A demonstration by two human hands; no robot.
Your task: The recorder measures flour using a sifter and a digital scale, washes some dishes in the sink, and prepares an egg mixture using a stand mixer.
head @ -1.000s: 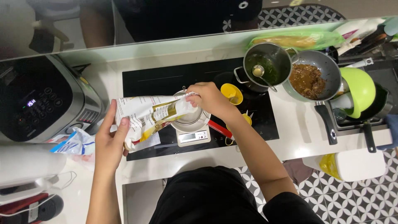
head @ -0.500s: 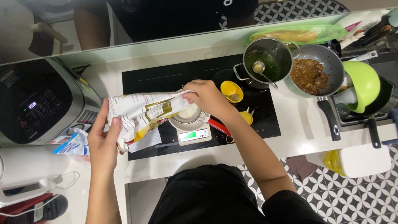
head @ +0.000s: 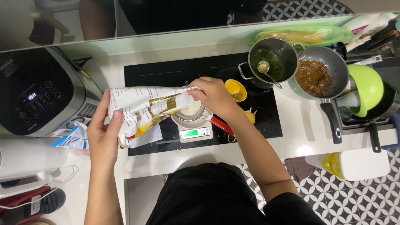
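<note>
Over the small scale [head: 193, 132] on the black cooktop [head: 166, 75], we judge the tilted paper bag [head: 143, 109] soft and shifting, best gripped as now: left hand [head: 104, 135] clasping its base, right hand [head: 212, 96] pinching its mouth above the bowl [head: 192, 112].

Light is bright and even, falling from overhead, and the white counter [head: 300, 125] reads almost washed out. The glass backsplash [head: 166, 21] mirrors the room darkly, with soft reflections of a figure. The black hob [head: 175, 73] shows faint sheen and thin pale lines but no hard glare. Small soft shadows sit under the bag [head: 146, 108] and beside the pans. The scale [head: 193, 132] display glows green; the cooker [head: 33, 96] panel shows small lit figures. Focus is fair at the centre. The wide lens bends the counter edge, and the corners stretch and soften, most at the lower left.
</note>
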